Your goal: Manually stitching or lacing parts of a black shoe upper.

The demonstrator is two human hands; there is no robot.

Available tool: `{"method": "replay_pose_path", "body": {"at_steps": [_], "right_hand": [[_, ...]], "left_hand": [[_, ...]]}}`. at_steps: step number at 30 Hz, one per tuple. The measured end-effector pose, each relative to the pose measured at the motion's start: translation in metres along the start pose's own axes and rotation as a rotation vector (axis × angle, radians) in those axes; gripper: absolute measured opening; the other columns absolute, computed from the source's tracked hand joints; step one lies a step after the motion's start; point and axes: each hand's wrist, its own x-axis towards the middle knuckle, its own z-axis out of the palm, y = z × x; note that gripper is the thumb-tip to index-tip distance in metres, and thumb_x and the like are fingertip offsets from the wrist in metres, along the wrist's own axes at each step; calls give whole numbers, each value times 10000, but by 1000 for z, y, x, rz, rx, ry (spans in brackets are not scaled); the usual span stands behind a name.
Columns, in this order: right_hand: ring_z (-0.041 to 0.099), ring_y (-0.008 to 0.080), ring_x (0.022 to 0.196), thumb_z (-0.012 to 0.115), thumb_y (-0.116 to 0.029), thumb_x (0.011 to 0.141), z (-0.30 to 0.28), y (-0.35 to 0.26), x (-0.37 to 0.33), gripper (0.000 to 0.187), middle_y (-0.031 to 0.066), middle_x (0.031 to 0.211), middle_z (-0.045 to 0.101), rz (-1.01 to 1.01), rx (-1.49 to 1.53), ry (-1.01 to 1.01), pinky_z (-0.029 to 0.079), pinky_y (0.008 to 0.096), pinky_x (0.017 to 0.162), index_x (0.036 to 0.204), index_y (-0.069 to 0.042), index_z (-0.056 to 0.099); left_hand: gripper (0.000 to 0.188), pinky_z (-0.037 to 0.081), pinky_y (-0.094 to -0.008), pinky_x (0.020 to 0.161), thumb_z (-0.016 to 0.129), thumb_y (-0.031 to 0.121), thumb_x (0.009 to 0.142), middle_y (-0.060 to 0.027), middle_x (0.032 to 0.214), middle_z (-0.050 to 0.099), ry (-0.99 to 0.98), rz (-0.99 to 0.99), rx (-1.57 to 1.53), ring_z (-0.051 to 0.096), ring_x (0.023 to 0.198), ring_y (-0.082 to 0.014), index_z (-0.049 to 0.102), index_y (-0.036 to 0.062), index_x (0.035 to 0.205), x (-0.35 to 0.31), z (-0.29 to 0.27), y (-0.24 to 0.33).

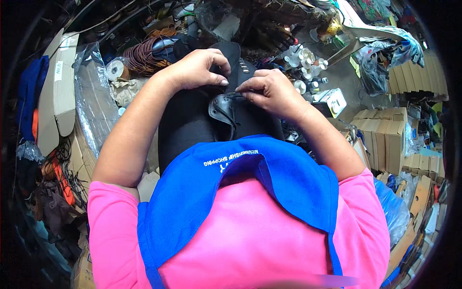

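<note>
A black leather piece (222, 110) with small holes along its edge lies over my dark-clad lap, and a narrow strap hangs from it. My right hand (272, 91) pinches at the upper edge of this piece, thumb and forefinger close together. Just to the left and a little farther off, my left hand (204, 70) has its fingers curled toward the thumb; whatever is between them is too small to make out. Beyond both hands stands a dark, upright flat piece (228, 53), with a row of small metallic bits (244, 66) beside it.
Several white bottles (308, 65) and a white-and-yellow can (332, 102) stand beyond my right arm. A coil of brown cord (147, 55) and a white roll (115, 70) are at the far left. Cardboard boxes (380, 137) are stacked on the right; plastic-wrapped sheets (91, 96) lean left.
</note>
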Motion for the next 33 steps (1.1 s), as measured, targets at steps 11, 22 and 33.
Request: {"method": "replay_pose_path", "body": {"at_steps": [11,22,33], "right_hand": [[609,236,811,619,-186,756,-3,-20,3,133,48,759,614,45,-231,-73,395,391,769,854,-136,693],[594,228,851,640,-157,723,-5,-4,10,152,21,786,590,-36,-273,-104,407,393,745,867,-174,685],[590,240,881,658,-143,721,-9,3,5,205,38,807,605,-59,-192,-126,407,384,792,919,-185,688]], "left_hand": [[211,432,-287,835,694,87,762,-42,858,563,-184,-63,-165,545,870,-164,688,46,969,4,-4,-11],[228,420,-266,740,633,11,757,-17,755,462,-248,3,-56,476,758,-147,713,73,961,22,-7,0],[274,455,-347,830,723,163,710,-118,919,571,320,-98,182,567,924,-276,671,60,958,-2,8,17]]}}
